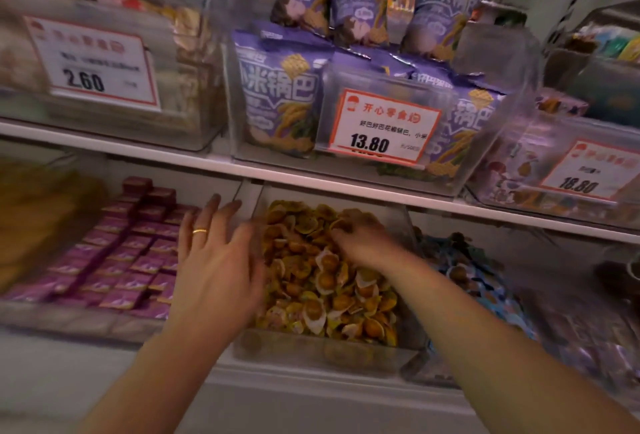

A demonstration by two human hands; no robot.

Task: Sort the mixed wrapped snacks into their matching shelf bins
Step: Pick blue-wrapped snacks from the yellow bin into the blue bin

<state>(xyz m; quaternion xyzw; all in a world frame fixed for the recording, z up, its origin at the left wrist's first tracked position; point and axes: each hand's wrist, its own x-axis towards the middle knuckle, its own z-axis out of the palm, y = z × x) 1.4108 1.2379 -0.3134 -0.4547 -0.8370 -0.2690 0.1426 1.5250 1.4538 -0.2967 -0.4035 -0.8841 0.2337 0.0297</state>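
Orange wrapped snacks, loose in bin: light, crinkly, slippery, so pinch by wrapper edges; your left hand flat, fingers straight, right hand buried, grip untellable

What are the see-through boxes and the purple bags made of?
The bins look like clear hard plastic: you can see the snacks through the walls, and the edges catch the light. The purple bags look like thin printed plastic film, smooth and slightly shiny, crinkled at the seams. I can't tell more than that.
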